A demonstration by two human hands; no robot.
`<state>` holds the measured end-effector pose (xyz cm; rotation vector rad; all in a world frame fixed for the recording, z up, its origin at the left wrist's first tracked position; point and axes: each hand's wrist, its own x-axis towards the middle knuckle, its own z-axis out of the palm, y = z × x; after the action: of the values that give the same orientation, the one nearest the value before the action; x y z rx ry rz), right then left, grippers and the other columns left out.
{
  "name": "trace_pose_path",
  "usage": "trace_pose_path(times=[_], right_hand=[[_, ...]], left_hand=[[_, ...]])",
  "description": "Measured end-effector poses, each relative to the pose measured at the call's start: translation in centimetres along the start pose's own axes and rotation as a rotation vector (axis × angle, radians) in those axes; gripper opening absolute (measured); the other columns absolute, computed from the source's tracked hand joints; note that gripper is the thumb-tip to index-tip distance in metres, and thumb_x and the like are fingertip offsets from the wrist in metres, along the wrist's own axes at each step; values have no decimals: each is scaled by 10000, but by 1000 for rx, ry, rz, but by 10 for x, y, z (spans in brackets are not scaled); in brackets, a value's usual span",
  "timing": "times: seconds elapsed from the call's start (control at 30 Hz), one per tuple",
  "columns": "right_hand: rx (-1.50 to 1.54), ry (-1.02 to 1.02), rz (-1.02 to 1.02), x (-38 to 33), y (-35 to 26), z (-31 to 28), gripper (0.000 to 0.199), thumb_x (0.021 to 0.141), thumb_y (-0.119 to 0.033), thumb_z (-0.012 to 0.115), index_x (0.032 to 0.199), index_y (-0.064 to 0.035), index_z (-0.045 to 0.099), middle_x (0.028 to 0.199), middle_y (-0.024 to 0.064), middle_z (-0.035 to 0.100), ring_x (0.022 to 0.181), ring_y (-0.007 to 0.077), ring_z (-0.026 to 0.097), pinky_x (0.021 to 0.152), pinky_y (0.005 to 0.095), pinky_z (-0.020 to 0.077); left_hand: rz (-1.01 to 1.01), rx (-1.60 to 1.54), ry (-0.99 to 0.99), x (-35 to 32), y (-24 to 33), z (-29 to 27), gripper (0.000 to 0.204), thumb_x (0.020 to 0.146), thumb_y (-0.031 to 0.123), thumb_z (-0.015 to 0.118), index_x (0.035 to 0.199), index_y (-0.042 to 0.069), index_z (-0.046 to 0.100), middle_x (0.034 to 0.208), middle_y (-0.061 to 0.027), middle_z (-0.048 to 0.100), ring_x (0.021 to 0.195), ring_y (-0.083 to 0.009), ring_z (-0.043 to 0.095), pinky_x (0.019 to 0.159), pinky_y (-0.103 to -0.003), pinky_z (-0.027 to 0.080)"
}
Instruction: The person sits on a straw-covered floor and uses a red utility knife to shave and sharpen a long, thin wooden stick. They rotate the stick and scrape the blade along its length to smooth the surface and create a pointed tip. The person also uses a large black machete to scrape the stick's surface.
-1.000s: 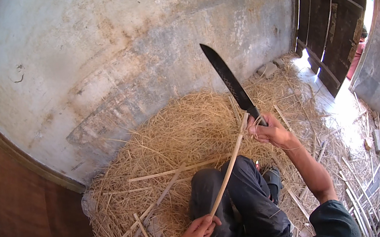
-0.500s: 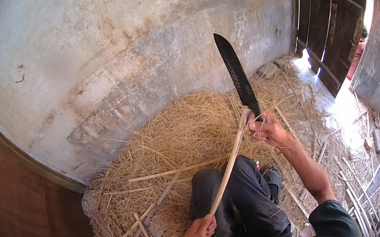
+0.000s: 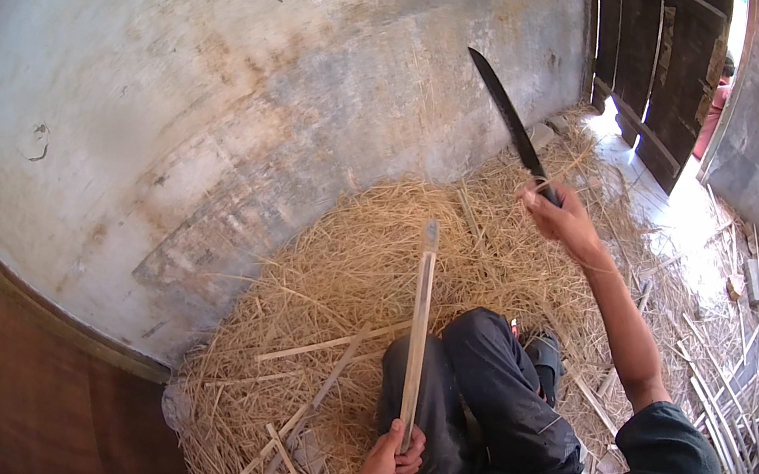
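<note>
Black knife [image 3: 511, 122] shifted right, now apart from pale stick [image 3: 419, 332]

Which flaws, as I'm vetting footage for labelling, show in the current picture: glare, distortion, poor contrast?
Head view: glare whites out the floor patch by the plank door; head view: fisheye bending curves the border of the brown panel, and black fills the corners; head view: contrast is good, the dark knife in the right hand standing out clearly.

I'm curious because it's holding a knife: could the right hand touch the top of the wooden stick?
Probably yes: nothing seems to stand between the right hand and the top of the wooden stick, though that hand is full with the knife.
</note>
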<state>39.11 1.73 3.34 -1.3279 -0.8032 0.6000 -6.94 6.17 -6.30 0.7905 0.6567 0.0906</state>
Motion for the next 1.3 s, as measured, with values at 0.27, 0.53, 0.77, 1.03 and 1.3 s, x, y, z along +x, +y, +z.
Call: trace_pose_path(times=[0.27,0.53,0.77,1.03,1.3], right_hand=[[-939,465,-123,19,13,-52,571,949,-547,720,1127,-6,765,675,136,622,661,241,645,646,436,491],[-401,152,-263,-25,15,-13,549,1090,-556,491,1145,-45,683,646,-12,468,590,142,449,576,371,400],[-932,-243,-592,-64,58,40,336,1079,-394,578,1093,-60,617,665,98,609,535,264,610,520,440,505],[-1104,-444,-654,-67,60,66,378,1060,-441,593,1079,-64,572,694,121,629,560,333,654,499,446,531],[-1169,-226,-394,-44,69,70,369,1063,-426,601,1003,-66,547,701,112,620,507,268,613,458,416,526]], left_hand=[[35,-6,-64,2,-2,-1,593,1132,585,322,1063,51,571,664,66,273,510,-39,215,458,-223,231],[160,203,165,16,5,26,439,1173,436,353,1046,66,553,720,52,334,578,-46,295,509,-218,258],[361,522,273,27,6,37,440,1166,428,382,943,71,512,698,-3,412,587,-123,374,529,-298,321],[352,1138,648,15,24,81,445,1152,363,392,946,-1,546,748,-316,606,805,-568,596,661,-613,430],[387,1150,658,14,23,72,428,1144,359,402,973,3,568,776,-316,631,810,-570,615,690,-632,456]])
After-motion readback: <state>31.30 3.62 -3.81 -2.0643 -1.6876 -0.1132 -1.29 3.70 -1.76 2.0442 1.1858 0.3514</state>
